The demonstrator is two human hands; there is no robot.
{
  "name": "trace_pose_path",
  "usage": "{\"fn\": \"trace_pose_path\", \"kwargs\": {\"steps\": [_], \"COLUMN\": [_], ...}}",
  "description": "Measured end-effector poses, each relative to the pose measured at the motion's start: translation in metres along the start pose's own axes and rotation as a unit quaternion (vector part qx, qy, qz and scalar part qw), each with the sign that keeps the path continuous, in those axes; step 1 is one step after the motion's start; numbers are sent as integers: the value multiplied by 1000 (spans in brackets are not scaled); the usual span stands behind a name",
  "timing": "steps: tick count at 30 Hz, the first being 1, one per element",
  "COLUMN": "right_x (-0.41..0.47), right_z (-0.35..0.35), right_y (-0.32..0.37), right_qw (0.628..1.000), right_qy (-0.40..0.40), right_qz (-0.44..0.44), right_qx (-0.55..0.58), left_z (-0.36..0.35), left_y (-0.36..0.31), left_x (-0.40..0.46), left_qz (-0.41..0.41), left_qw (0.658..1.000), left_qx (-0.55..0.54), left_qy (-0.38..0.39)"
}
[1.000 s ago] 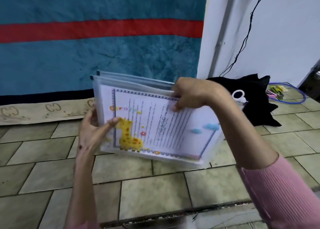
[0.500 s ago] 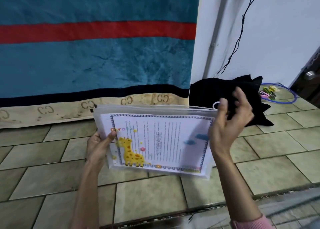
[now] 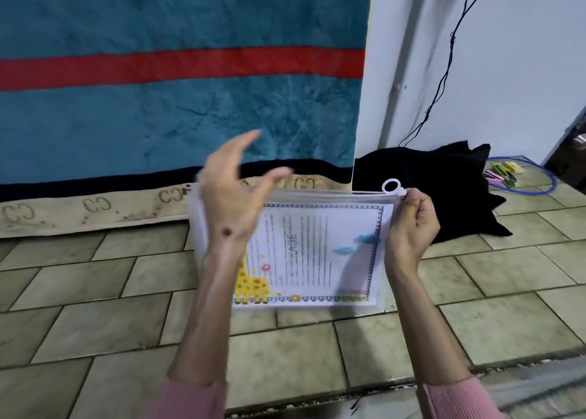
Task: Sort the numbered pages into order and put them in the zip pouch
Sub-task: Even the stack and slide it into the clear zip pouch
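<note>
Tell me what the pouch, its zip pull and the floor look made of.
Pouch: looks like thin frosted plastic, semi-clear; the printed page shows through it.
Zip pull: probably moulded white plastic, a smooth ring on a slider, held at the right hand.
Floor: seems glazed ceramic tile, mottled beige-green, with dark grout lines and a dull sheen.
</note>
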State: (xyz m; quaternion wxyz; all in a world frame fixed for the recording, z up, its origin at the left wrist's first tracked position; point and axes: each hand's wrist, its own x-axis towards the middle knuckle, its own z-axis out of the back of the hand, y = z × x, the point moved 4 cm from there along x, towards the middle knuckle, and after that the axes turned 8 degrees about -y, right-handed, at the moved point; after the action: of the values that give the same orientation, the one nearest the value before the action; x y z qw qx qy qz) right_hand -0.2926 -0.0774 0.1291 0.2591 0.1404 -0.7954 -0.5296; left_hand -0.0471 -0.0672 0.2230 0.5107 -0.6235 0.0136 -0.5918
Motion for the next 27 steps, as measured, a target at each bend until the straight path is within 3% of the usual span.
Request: {"fn": "trace_pose_path", "kwargs": {"steps": [3,6,16,27], "right_x": [0,-2,-5,24], "right_z": [-4,-4,-3,10], "right_y": [-2,-3,-5,-10], "right_qw": [1000,1000,997,994], "right_qy": [-1,-3,-4,-66], "right_qz": [8,10,62,54], "right_qx": [14,25,-44,-61], "left_z": [-69,-119,-115,7], "left_y": [-61,-78,-54,77], "left_x": [-7,-23,-11,44], "left_qz": [-118,-132,-126,87], "left_qw": [968,932,928,921], "left_qx": [57,102,151,256], "left_qy": [216,323,315,279]}}
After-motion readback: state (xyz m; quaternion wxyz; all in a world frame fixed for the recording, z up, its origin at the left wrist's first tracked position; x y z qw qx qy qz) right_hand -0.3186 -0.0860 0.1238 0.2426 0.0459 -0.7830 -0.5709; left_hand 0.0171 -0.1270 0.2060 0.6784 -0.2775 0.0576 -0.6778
